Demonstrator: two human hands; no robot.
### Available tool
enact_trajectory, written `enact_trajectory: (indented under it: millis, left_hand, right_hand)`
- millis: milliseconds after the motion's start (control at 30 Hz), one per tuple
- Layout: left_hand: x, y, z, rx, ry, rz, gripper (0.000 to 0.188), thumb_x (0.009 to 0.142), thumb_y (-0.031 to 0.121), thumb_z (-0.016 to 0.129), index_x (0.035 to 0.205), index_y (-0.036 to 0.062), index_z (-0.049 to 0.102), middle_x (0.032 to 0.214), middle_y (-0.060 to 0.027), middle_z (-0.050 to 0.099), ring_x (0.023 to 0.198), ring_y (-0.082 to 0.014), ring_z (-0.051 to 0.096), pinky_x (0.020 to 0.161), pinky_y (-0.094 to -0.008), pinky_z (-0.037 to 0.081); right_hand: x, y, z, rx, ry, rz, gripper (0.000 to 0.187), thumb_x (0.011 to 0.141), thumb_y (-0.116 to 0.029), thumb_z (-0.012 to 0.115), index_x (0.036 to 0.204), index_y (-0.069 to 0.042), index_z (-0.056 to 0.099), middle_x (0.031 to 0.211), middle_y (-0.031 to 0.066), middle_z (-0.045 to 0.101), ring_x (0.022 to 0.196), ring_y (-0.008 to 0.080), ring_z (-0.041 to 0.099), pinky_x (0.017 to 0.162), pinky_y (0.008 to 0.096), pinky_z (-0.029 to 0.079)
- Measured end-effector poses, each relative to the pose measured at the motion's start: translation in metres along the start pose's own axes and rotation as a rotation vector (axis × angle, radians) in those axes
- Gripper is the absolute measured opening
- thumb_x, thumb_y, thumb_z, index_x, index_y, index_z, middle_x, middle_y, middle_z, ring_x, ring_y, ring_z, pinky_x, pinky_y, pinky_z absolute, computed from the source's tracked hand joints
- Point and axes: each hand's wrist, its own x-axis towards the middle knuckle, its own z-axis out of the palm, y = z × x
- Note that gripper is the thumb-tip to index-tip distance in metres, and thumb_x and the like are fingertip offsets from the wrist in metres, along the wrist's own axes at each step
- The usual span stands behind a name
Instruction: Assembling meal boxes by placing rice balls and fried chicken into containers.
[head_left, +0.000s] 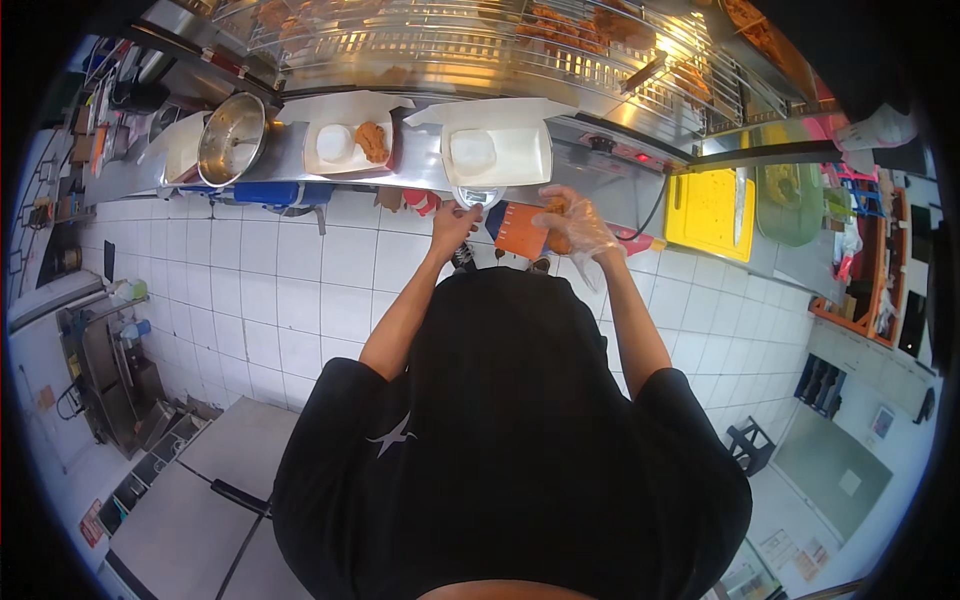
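- gripping fried chicken in gloved right hand, beside orange sheet, just short of counter
- likely light, crisp, greasy, apt to flake; best cupped broadly
- close by scale with left hand; cannot tell whether gripping
- open toward body; walled ahead by box

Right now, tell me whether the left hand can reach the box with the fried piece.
Likely yes: the left hand, at the small scale, is to the right of that box, with nothing visible blocking the way.
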Motion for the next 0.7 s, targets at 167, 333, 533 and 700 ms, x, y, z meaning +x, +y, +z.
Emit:
enact_trajectory:
  millis: [167,333,533,700]
  left_hand:
    - [0.001,0.008,0.002,0.013,-0.012,0.019,0.028,0.089,0.024,0.069,0.101,-0.0017,0.066,0.081,-0.0076,0.072,0.069,-0.0106,0.065,0.062,-0.0260,0.050]
    - [0.001,0.002,0.001,-0.040,-0.033,0.026,0.030,0.089,0.025,0.068,0.101,-0.0019,0.063,0.083,-0.0097,0.072,0.074,-0.0138,0.067,0.066,-0.0271,0.051]
    - [0.002,-0.001,0.001,-0.062,-0.026,0.013,0.027,0.090,0.023,0.067,0.103,-0.0013,0.063,0.083,-0.0091,0.071,0.072,-0.0139,0.067,0.065,-0.0266,0.051]
    - [0.004,0.000,-0.020,-0.075,-0.123,-0.081,0.029,0.091,0.026,0.066,0.103,0.0000,0.063,0.088,-0.0100,0.070,0.069,-0.0149,0.066,0.064,-0.0274,0.052]
  right_hand:
    - [0.014,-0.019,-0.020,-0.027,0.194,0.132,0.072,0.070,-0.024,0.080,0.132,0.001,0.053,0.107,0.0161,0.067,0.098,0.0236,0.063,0.087,0.0338,0.050]
    - [0.030,-0.019,-0.006,-0.006,0.079,0.101,0.084,0.067,-0.025,0.080,0.139,0.003,0.047,0.109,0.0180,0.067,0.100,0.0251,0.064,0.089,0.0339,0.050]
    - [0.024,-0.018,0.009,-0.207,0.077,0.008,0.071,0.068,-0.027,0.078,0.129,0.002,0.056,0.108,0.0193,0.068,0.101,0.0294,0.065,0.091,0.0353,0.050]
    - [0.026,-0.029,0.005,-0.156,0.192,0.116,0.064,0.069,-0.028,0.077,0.123,0.002,0.059,0.107,0.0186,0.068,0.102,0.0308,0.065,0.092,0.0351,0.049]
